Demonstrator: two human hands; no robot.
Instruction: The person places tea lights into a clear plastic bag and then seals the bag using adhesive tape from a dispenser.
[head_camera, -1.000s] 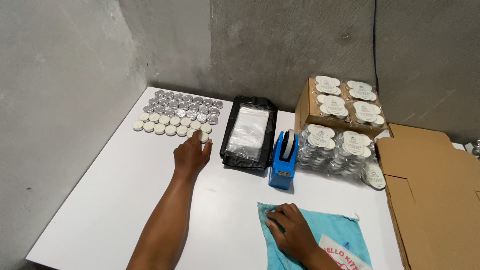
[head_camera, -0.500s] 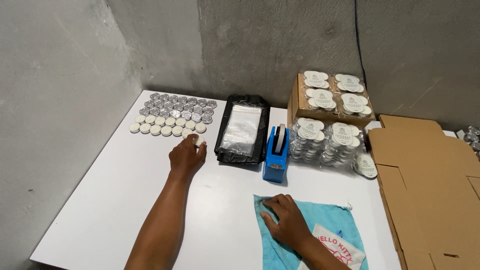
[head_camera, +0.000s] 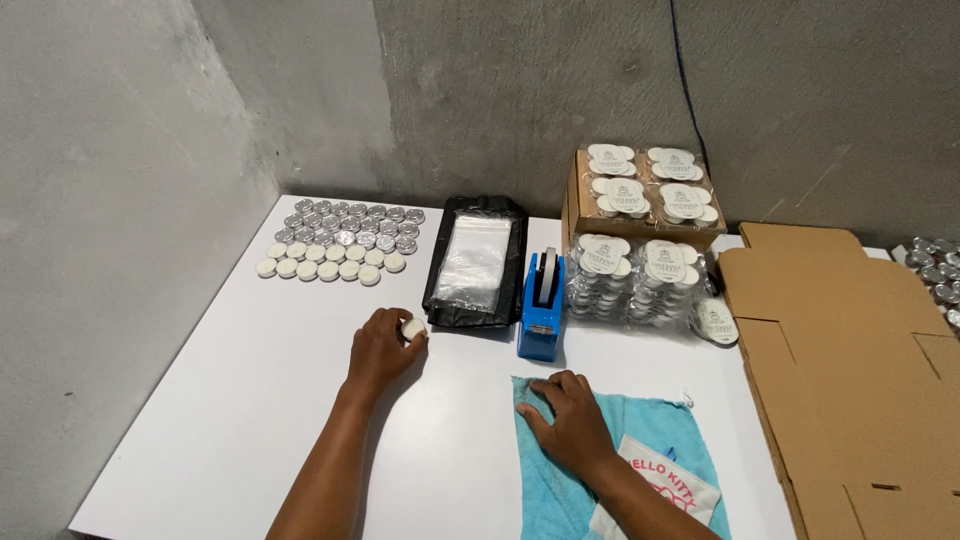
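1. The left hand (head_camera: 383, 345) has drawn back toward the person from the rows of small candles; a second ago it reached up by those rows, now it rests on the white bench (head_camera: 250, 420) well short of them.
2. Its fingers are curled in, pinching one small white candle (head_camera: 412, 328) at the fingertips, so a candle has come off the set and sits in the hand, just off the near corner of the black tray.
3. Beyond that hand, up and to its left, lie the candle rows (head_camera: 340, 242); the black tray of clear bags (head_camera: 476, 262) is just ahead to its right.
4. The right hand (head_camera: 570, 425) stays where it was, lying flat with fingers spread on the blue cloth pouch (head_camera: 640, 460), pressing it to the bench.
5. Just beyond the right hand stands the blue tape dispenser (head_camera: 541, 310); further off, the packed candle stacks (head_camera: 640, 275).
6. To the right hand's right lies flattened cardboard (head_camera: 850, 350).
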